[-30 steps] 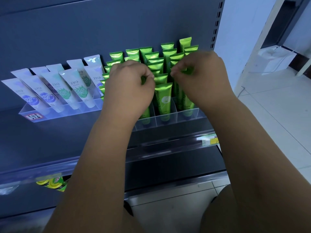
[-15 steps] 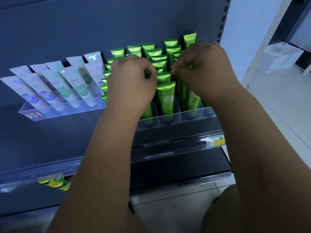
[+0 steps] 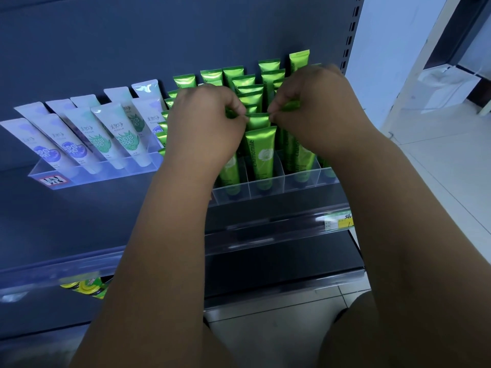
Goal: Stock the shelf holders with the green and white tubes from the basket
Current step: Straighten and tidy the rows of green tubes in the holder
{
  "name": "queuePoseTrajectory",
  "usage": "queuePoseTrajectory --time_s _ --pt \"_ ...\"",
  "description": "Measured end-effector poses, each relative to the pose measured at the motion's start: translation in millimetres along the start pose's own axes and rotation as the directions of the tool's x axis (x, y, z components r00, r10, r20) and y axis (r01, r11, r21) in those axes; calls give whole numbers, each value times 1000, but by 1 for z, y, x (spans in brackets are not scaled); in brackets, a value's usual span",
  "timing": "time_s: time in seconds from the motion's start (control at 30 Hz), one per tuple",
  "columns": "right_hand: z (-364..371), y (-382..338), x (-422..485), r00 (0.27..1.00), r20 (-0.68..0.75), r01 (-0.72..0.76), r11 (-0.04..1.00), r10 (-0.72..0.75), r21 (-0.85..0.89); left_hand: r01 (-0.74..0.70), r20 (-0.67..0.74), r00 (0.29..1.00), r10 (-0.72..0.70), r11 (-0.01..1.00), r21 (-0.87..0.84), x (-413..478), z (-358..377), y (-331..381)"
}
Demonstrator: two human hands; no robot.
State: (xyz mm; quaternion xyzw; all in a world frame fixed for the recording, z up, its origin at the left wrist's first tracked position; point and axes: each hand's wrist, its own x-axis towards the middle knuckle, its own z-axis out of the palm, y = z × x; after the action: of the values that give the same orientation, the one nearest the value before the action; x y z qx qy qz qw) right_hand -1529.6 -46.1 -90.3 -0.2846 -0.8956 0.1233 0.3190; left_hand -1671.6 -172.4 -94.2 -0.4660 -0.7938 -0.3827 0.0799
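Knuckles up and fingers curled, the left hand (image 3: 204,128) and right hand (image 3: 316,112) each pinch the crimped top of one of the green tubes (image 3: 269,81) standing in the clear holder (image 3: 273,187). The holder's front tube (image 3: 261,155) reads "Chamomile".

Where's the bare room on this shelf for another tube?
Bare shelf fronts the white-tube holder, left of the left arm. A narrow strip runs between the green-tube holder and the front rail. The green tubes are packed tight; the left hand and right hand pinch them.
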Motion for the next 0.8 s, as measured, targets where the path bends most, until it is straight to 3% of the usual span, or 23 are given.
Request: queuePoseTrajectory --time_s 0.43,0.8 --pt "1 2 -2 998 -8 69 997 -69 30 26 35 999 -25 999 -46 -2 2 4" --pt "-4 -2 -6 999 14 38 997 -39 66 40 31 999 -38 998 -58 -4 2 4"
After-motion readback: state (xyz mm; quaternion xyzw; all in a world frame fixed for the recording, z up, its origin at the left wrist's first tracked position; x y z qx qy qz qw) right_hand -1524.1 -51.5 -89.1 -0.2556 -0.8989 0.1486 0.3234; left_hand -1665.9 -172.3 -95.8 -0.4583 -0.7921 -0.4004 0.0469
